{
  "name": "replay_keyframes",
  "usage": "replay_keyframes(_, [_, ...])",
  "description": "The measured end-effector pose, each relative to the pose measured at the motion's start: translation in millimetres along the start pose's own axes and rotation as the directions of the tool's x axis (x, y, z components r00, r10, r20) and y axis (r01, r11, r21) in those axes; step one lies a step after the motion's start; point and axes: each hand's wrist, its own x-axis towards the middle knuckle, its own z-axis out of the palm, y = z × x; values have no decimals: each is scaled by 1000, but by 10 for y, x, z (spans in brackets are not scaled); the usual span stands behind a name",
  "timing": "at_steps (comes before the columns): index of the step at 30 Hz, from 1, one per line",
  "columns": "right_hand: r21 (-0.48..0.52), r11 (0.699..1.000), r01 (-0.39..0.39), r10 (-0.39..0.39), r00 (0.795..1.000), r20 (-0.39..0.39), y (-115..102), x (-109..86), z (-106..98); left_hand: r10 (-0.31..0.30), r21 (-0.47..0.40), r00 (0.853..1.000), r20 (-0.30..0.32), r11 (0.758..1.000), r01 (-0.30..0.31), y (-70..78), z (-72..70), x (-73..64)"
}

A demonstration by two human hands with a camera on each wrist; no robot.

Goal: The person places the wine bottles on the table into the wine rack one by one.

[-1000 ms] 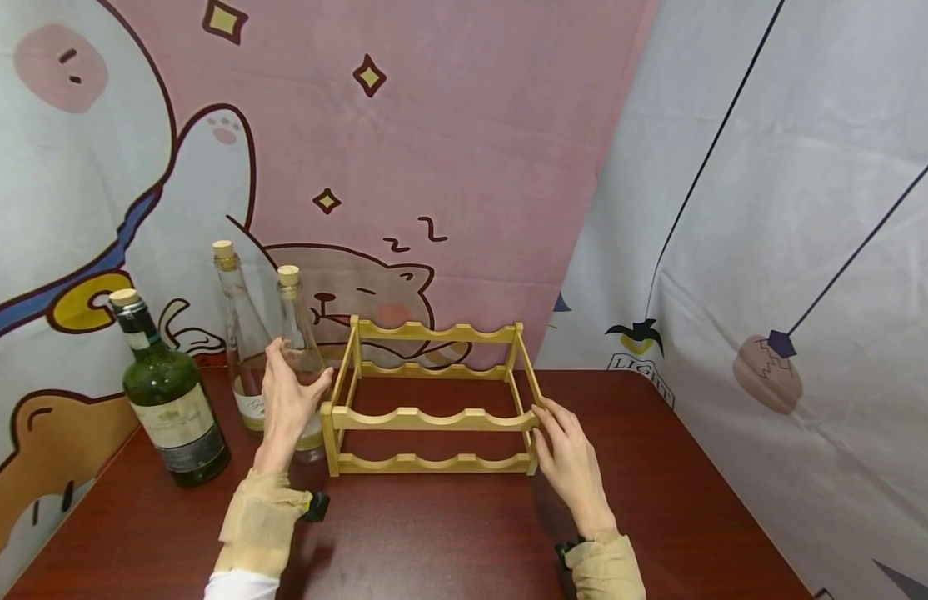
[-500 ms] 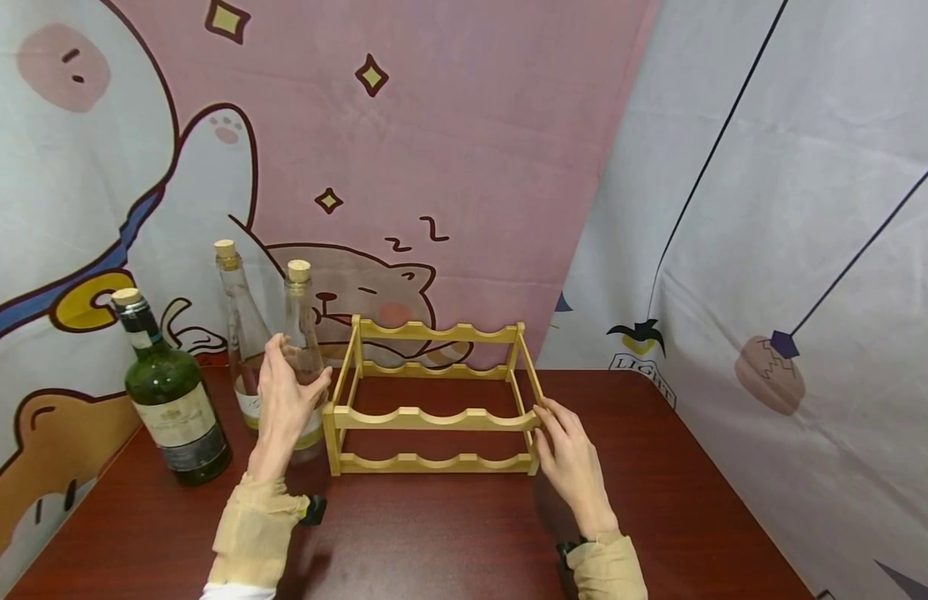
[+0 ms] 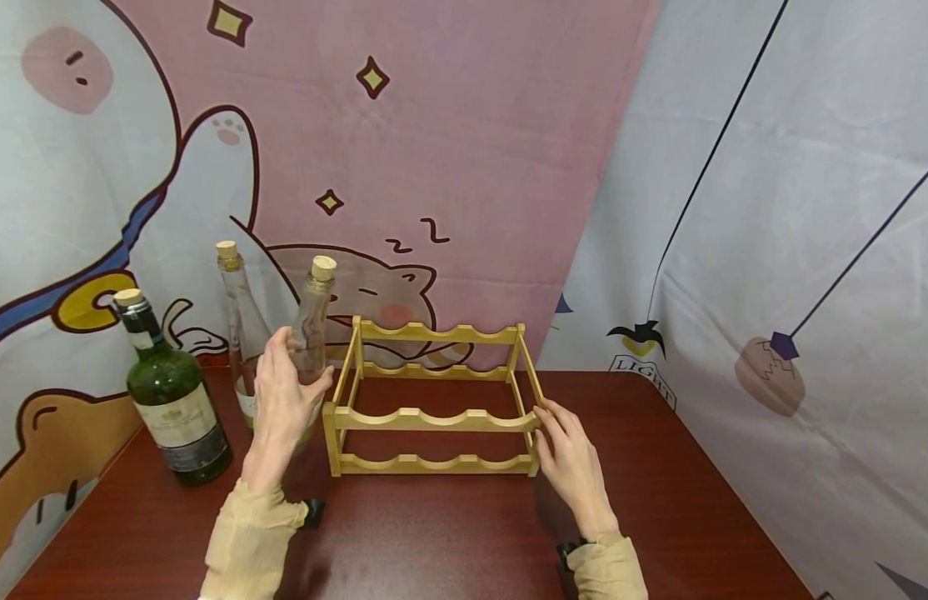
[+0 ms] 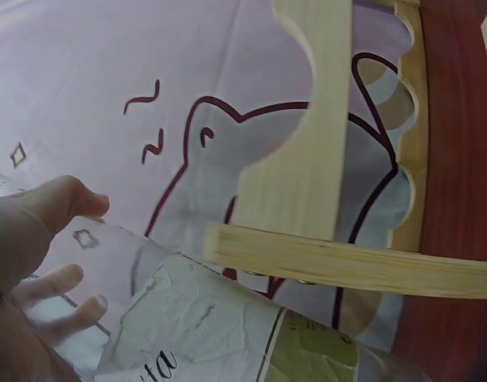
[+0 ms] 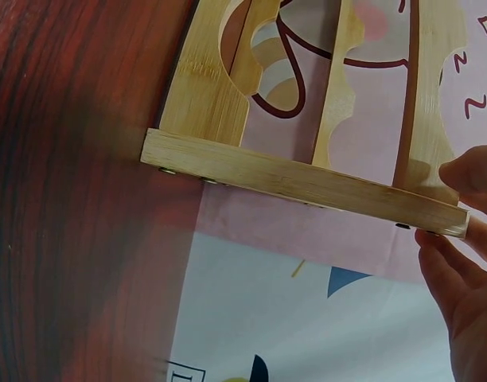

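Observation:
In the head view my left hand (image 3: 280,404) grips a clear glass bottle (image 3: 311,329) with a cork, its neck leaning right. The bottle's white and green label (image 4: 220,326) shows below the fingers in the left wrist view, close beside the rack's end post. A wooden wine rack (image 3: 434,419) with scalloped rails stands on the table, right of that bottle. My right hand (image 3: 572,462) holds the rack's front right upper corner. Thumb and fingers (image 5: 446,270) pinch around the post there in the right wrist view. No bottle lies in the rack.
A corked green bottle (image 3: 172,387) stands at the left of the dark red table (image 3: 434,533). Behind the left hand stands another clear corked bottle (image 3: 242,321), partly hidden. A printed cloth (image 3: 494,167) hangs behind the table.
The held bottle has shifted right and its neck leans further right; its base has risen behind the left hand. The right hand and rack have stayed put.

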Motion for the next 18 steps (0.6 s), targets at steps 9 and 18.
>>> replay_keyframes(9, [-14, 1000, -11, 12, 1000, 22, -17, 10, -17, 34, 60, 999, 5, 998, -34, 173, -110, -9])
replay_keyframes(18, [-36, 999, 29, -28, 999, 19, -46, 51, -63, 106, 110, 994, -2, 988, -105, 326, -172, -38])
